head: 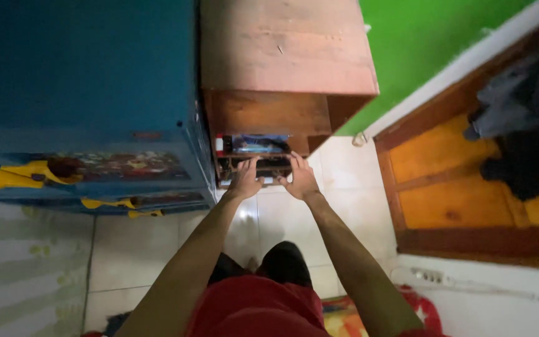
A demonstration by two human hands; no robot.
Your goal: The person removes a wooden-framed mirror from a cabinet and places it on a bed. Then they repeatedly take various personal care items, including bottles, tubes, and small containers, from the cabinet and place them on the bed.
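Both my arms reach forward and down to the low shelf of a brown wooden cabinet [288,50]. My left hand [246,178] and my right hand [299,178] grip the two ends of a dark flat object [272,165] at the front of that shelf. Behind it, deeper in the shelf, lies a blue and red box-like item [254,143]. What the dark object is cannot be made out in the dim light.
A blue plastic drawer unit [82,93] with yellow handles stands to the left of the cabinet. White floor tiles [338,168] lie below. An orange wooden door [456,187] with dark clothes hanging on it is at the right, and a white power strip [428,275] lies near it.
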